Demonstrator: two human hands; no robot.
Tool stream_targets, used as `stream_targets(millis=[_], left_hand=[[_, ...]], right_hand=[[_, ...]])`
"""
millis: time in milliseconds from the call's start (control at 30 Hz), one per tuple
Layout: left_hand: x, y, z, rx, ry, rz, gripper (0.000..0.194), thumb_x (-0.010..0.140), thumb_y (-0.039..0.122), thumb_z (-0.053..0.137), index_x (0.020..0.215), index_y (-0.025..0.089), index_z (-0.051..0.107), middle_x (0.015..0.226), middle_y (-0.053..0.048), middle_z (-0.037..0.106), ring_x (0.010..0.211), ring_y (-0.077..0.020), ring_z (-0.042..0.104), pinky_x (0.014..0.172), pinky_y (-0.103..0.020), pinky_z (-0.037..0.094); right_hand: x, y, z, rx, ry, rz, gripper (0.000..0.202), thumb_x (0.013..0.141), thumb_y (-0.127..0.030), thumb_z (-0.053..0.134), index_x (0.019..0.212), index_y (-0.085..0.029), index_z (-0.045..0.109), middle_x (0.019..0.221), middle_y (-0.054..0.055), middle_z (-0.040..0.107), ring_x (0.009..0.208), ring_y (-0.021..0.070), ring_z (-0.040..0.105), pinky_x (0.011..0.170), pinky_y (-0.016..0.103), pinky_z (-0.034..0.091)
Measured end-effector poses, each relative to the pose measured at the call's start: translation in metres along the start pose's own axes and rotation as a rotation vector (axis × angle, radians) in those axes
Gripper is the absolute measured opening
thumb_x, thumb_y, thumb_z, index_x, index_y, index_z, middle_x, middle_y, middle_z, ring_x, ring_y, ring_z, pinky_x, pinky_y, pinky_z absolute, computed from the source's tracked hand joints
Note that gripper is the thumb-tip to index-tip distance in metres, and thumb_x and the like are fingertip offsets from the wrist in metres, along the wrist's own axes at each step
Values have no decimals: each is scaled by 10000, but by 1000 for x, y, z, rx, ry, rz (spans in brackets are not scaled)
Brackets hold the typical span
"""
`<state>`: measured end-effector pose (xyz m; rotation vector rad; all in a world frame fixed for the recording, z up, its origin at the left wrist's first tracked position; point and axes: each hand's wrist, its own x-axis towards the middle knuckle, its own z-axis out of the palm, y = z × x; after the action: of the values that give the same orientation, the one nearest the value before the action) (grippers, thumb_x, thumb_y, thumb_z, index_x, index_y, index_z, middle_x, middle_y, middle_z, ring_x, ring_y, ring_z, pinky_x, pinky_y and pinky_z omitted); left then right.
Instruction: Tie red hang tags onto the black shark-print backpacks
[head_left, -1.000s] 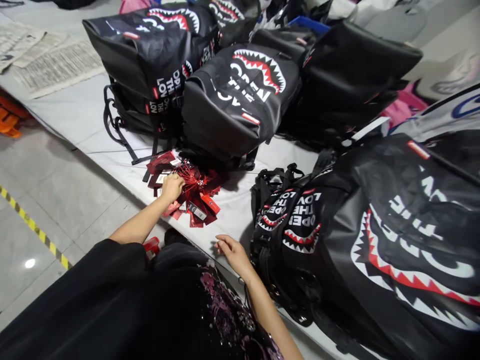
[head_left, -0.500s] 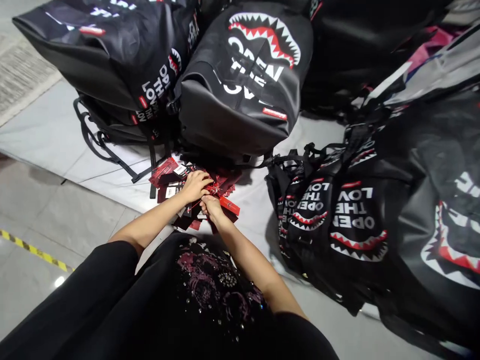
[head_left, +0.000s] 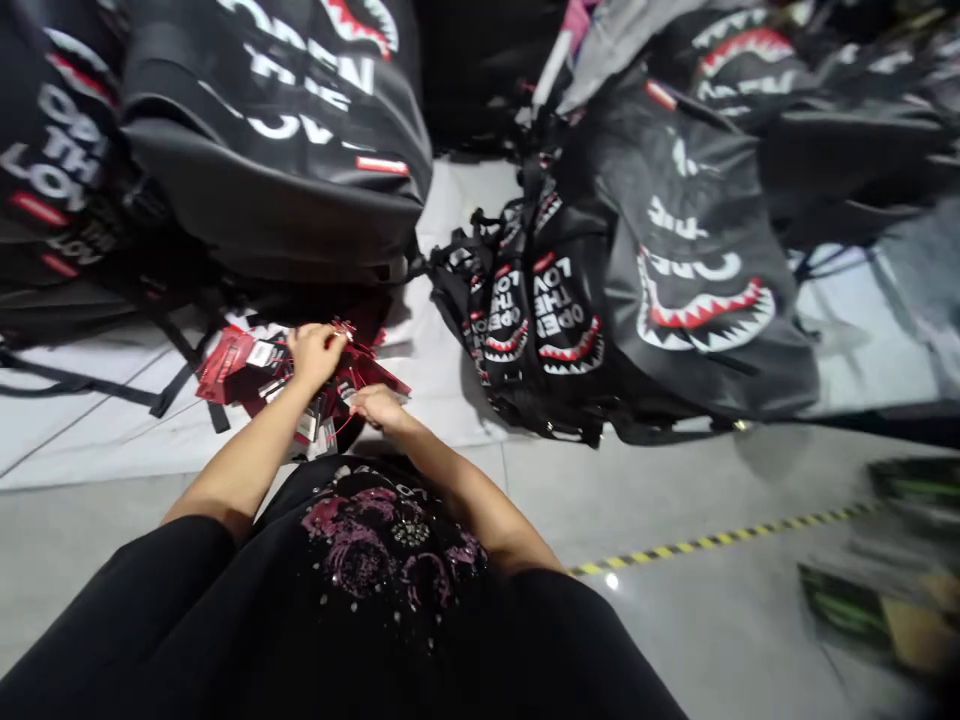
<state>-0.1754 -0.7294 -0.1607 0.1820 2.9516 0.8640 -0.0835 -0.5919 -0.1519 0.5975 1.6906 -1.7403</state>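
Hang tags point(head_left: 225, 362): likely light, bendable; hold by the strings. Your left hand point(head_left: 313, 355) grips them, your right hand point(head_left: 381, 408) a red string point(head_left: 343, 424).

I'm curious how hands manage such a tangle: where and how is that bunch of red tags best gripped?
Probably by the red strings, pinched near where they gather, from above and the near side. The red tags fan out loosely around that spot, and the black bag bulges close on the far side.
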Motion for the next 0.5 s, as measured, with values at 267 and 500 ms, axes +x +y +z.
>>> stream_targets(millis=[267,500], left_hand=[[-33,55,-18,-37,154,70,561,847,353,536,1356,137,446,1441,-158,419,1345,-316,319,1121,-485,207],[-88,106,35,-582,-465,104,245,831,291,511,927,163,696,849,-41,711,779,-172,637,750,-266,481]], right_hand=[[-21,25,-37,284,214,-211,272,761,-430,610,709,-163,599,471,-67,477,359,45,330,370,192,223],[-52,43,-54,112,368,-306,322,787,-426,550,579,-185,506,427,-60,449,411,69,393,436,207,327]])
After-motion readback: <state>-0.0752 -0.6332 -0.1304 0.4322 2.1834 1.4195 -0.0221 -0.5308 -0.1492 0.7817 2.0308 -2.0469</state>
